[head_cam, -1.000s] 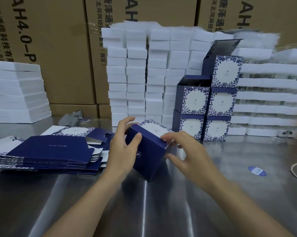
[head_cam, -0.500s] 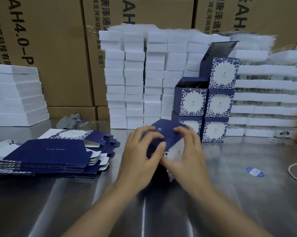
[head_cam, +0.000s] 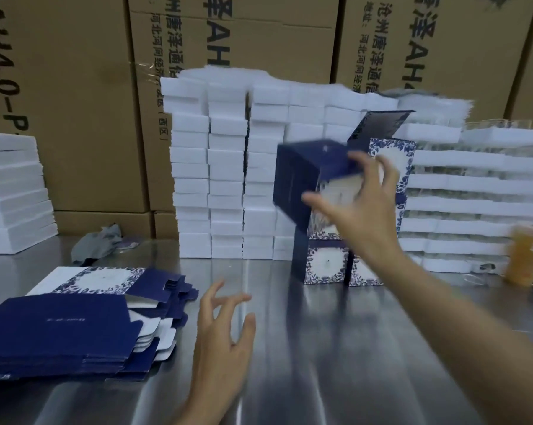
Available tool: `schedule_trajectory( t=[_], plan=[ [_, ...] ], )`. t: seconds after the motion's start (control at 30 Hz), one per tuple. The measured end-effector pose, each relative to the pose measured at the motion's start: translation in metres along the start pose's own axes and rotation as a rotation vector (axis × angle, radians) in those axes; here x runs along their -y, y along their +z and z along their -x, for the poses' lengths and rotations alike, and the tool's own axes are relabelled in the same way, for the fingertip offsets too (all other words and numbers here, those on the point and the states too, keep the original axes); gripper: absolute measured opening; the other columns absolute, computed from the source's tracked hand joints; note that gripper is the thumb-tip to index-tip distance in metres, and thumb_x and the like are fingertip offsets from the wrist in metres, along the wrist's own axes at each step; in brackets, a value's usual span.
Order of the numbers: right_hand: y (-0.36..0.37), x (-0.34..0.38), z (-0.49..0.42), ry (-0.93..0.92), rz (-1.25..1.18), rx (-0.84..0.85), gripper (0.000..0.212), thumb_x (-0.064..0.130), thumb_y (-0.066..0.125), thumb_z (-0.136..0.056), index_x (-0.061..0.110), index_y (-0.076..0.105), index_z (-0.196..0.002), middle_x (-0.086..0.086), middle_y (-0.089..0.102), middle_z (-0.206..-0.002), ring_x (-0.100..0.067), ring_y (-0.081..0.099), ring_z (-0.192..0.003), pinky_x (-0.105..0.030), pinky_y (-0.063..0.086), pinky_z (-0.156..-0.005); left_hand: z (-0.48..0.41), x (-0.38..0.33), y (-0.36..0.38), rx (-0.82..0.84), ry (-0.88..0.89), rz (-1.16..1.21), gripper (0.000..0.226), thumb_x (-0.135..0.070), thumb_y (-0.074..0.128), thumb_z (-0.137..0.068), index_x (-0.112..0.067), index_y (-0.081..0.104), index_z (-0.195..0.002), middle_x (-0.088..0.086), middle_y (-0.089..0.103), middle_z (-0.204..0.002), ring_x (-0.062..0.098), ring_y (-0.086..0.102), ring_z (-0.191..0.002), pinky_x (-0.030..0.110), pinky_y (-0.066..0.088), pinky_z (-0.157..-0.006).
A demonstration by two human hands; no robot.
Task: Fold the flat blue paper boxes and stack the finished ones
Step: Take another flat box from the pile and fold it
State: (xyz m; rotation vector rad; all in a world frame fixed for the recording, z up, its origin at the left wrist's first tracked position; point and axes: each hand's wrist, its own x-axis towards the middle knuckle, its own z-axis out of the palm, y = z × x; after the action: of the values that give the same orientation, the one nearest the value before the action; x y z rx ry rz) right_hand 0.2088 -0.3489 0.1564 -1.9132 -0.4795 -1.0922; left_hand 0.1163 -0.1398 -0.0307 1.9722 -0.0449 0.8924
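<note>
My right hand (head_cam: pixel 361 210) grips a folded dark blue box (head_cam: pixel 302 176), tilted and blurred, held in the air in front of the stack of finished boxes (head_cam: pixel 325 262) with blue floral fronts. The top right box of that stack (head_cam: pixel 392 154) has its lid flap standing up. My left hand (head_cam: pixel 222 329) hovers over the steel table (head_cam: pixel 320 348) with fingers spread and holds nothing. A pile of flat blue box blanks (head_cam: pixel 59 326) lies at the left, just beside my left hand.
White foam blocks (head_cam: pixel 225 179) are stacked behind the boxes and at the right (head_cam: pixel 473 210); more white stacks (head_cam: pixel 10 191) stand far left. Large cardboard cartons (head_cam: pixel 75 102) form the back wall. An orange drink cup (head_cam: pixel 527 256) stands at the right edge. A grey rag (head_cam: pixel 99 243) lies behind the blanks.
My right hand has lifted the folded box off the table, up and right toward the finished stack. My left hand let go of it and dropped back over the table.
</note>
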Motion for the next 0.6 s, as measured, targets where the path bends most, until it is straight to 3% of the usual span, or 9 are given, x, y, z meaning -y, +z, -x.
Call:
schedule_trajectory(
  t=[0.07, 0.2, 0.37, 0.5, 0.6],
  plan=[
    [-0.007, 0.015, -0.066, -0.045, 0.095, -0.059, 0.091, 0.068, 0.087, -0.066, 0.040, 0.046, -0.143, -0.003, 0.022, -0.165, -0.019, 0.046, -0.136, -0.029, 0.041, -0.106, -0.003, 0.001, 0.003, 0.034, -0.070, 0.027, 0.033, -0.016, 0.072, -0.096, -0.048, 0.069, -0.103, -0.050, 0.018, -0.144, -0.004, 0.042, -0.135, 0.011, 0.046, -0.086],
    [-0.004, 0.025, -0.153, 0.011, 0.331, -0.047, 0.097, 0.072, 0.083, -0.070, 0.030, 0.043, -0.147, -0.007, 0.021, -0.166, -0.034, 0.053, -0.134, -0.047, 0.051, -0.105, -0.006, 0.005, 0.007, 0.018, -0.114, 0.037, 0.041, -0.003, 0.078, -0.090, -0.044, 0.073, -0.094, -0.032, 0.031, -0.150, -0.003, 0.049, -0.127, 0.032, 0.050, -0.090],
    [0.023, 0.002, -0.174, 0.155, 0.481, 0.043, 0.094, 0.068, 0.083, -0.075, 0.022, 0.041, -0.146, -0.011, 0.021, -0.165, -0.044, 0.057, -0.125, -0.048, 0.051, -0.095, -0.010, 0.011, 0.010, 0.063, -0.148, 0.040, 0.040, 0.001, 0.080, -0.085, -0.038, 0.075, -0.089, -0.020, 0.041, -0.147, 0.006, 0.057, -0.119, 0.018, 0.046, -0.074],
    [0.043, -0.017, -0.169, 0.213, 0.578, 0.135, 0.098, 0.069, 0.081, -0.078, 0.016, 0.040, -0.148, -0.013, 0.022, -0.162, -0.043, 0.046, -0.136, -0.051, 0.049, -0.098, -0.013, 0.011, 0.012, 0.082, -0.181, 0.067, 0.041, 0.003, 0.081, -0.083, -0.037, 0.076, -0.086, -0.021, 0.042, -0.145, 0.006, 0.059, -0.114, 0.009, 0.047, -0.068],
    [0.051, -0.030, -0.165, 0.245, 0.684, 0.206, 0.103, 0.074, 0.077, -0.079, 0.011, 0.040, -0.151, -0.015, 0.024, -0.163, -0.039, 0.031, -0.148, -0.052, 0.047, -0.102, -0.015, 0.011, 0.015, 0.113, -0.286, 0.170, 0.040, 0.003, 0.081, -0.082, -0.036, 0.076, -0.085, -0.018, 0.043, -0.144, 0.014, 0.061, -0.112, 0.011, 0.047, -0.064]
  ],
)
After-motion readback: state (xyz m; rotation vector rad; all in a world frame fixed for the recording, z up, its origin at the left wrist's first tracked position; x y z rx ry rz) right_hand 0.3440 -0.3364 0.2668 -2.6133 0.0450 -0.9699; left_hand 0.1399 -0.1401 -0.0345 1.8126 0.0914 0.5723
